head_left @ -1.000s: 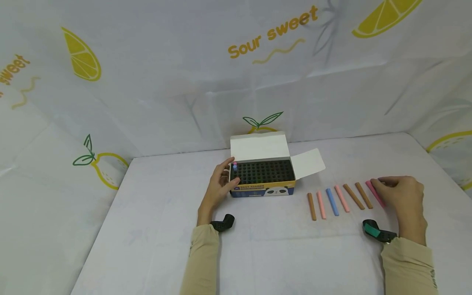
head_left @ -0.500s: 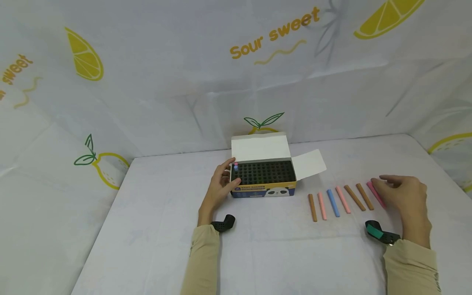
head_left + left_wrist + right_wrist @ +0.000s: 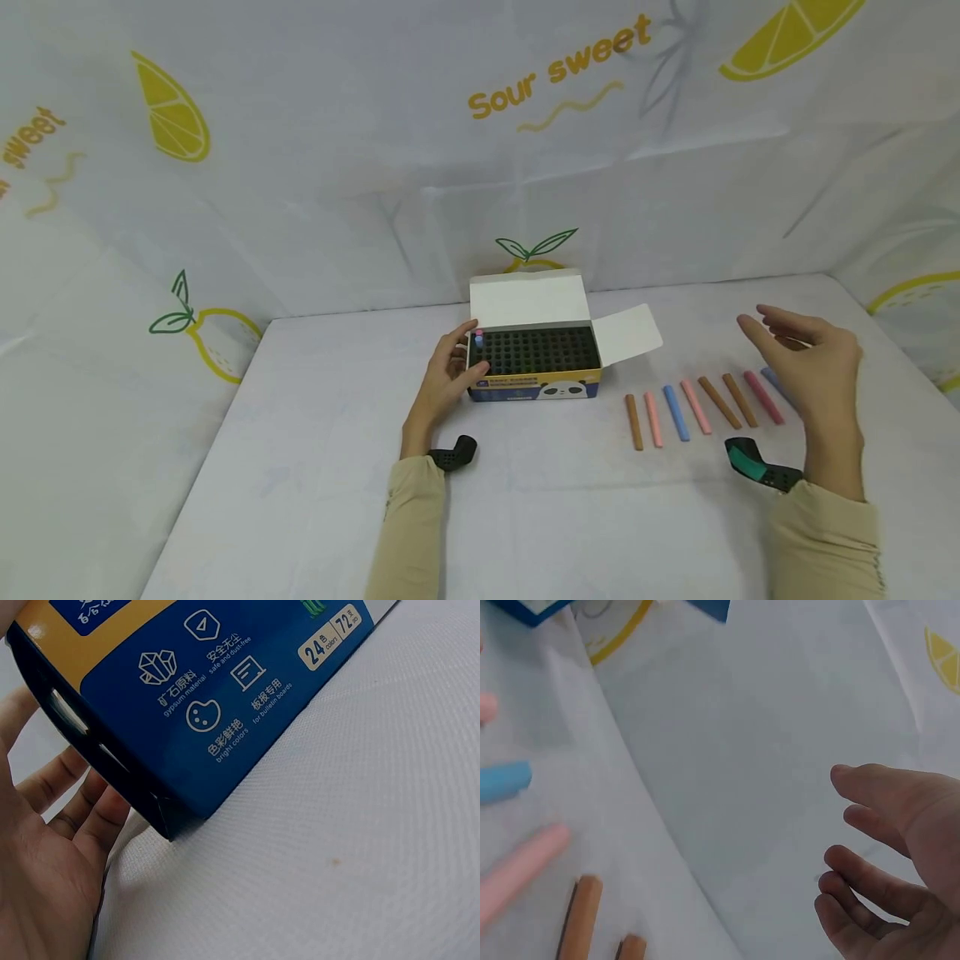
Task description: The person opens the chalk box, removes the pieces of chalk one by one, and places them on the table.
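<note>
A chalk box [image 3: 558,388] stands open on the table, its white lid raised at the back. My left hand [image 3: 438,383] grips its left end, thumb at the front corner and fingers along the side. In the left wrist view the box's blue printed face [image 3: 187,727] lies beside that hand. Pink and blue chalk ends show in the left holes of its black insert [image 3: 536,350]. My right hand [image 3: 817,358] hovers over the right end of a chalk row, fingers loosely bent, thumb apart, holding nothing. Beneath it lies a blue chalk stick [image 3: 777,380], partly hidden, beside a dark pink chalk stick [image 3: 764,397].
More chalk sticks, brown [image 3: 633,422], light pink [image 3: 654,419] and blue [image 3: 676,413], lie in a slanted row right of the box. The side flap [image 3: 628,335] sticks out to the right. A lemon-print cloth wall [image 3: 337,208] rises behind the table.
My right hand has let go of the dark pink chalk stick and risen away from the table, uncovering a blue chalk stick at the row's end. The left hand stays on the box.
</note>
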The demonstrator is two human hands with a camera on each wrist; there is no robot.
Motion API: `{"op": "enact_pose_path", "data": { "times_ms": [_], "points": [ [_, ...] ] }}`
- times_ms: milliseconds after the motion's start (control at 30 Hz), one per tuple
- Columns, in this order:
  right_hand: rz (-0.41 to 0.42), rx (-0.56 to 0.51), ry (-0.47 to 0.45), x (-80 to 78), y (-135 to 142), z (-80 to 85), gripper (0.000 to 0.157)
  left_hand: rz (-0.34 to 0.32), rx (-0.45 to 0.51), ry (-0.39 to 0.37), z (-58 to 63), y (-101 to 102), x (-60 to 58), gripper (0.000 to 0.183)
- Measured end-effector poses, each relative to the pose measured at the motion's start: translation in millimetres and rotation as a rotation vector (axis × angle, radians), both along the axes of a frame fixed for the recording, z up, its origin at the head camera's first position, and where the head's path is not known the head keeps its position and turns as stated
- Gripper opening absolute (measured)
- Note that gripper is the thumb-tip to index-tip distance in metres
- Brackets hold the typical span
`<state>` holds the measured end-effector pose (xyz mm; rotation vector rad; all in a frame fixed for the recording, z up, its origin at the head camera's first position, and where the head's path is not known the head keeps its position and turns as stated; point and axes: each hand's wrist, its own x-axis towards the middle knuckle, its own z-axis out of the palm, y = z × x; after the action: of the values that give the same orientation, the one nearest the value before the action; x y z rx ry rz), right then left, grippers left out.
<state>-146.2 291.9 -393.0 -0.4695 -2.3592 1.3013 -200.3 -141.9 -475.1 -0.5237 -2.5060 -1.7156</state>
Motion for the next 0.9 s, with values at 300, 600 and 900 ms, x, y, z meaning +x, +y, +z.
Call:
{"op": "enact_pose_path", "data": {
  "times_ms": [300,600,900],
  "points": [
    [0.162,-0.087,0.187,-9.1,-49,27.6,0.034,0.005,0.003,0.007,-1.2,-1,-0.5,0.069],
    [0.306,-0.044,0.249,-17.8,-92,36.7,0.035,-0.005,-0.006,0.007,0.2,0,-0.5,0.075],
    [0.482,-0.05,0.306,-28.3,-139,36.2,0.031,-0.009,-0.007,0.008,-1.5,-1,-1.5,0.076]
  ]
}}
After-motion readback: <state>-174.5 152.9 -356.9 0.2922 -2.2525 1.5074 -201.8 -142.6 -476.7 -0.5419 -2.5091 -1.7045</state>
